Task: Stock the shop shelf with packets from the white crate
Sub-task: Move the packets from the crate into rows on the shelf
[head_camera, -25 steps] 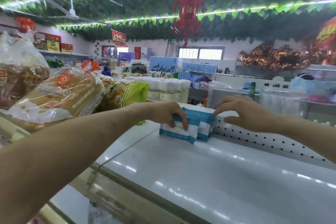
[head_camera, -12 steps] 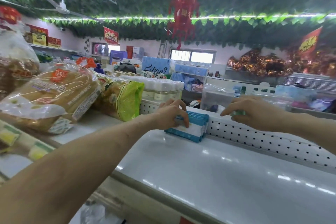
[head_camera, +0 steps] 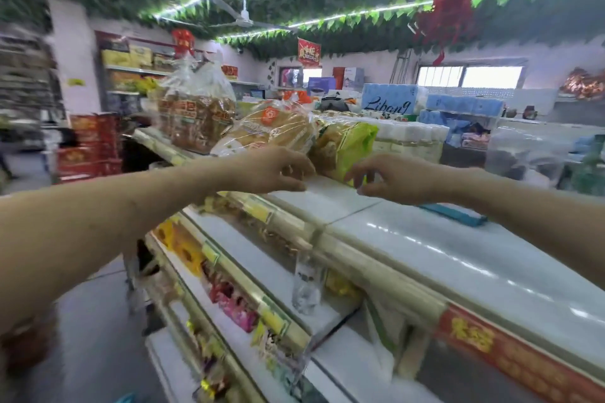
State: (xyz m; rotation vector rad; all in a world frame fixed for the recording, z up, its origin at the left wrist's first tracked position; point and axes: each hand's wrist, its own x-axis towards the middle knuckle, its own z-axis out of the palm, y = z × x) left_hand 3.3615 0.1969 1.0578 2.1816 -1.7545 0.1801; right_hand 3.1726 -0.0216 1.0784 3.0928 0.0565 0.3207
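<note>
Mid-frame, left hand (head_camera: 271,170) and right hand (head_camera: 393,178) are hovering empty, fingers loose; right forearm's risking dragging those flat blue packets (head_camera: 458,216) off.

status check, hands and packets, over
Left hand, right hand both empty, relaxed. Blue packets lie on top shelf, part hidden by right forearm. Green bag close by both hands.
</note>
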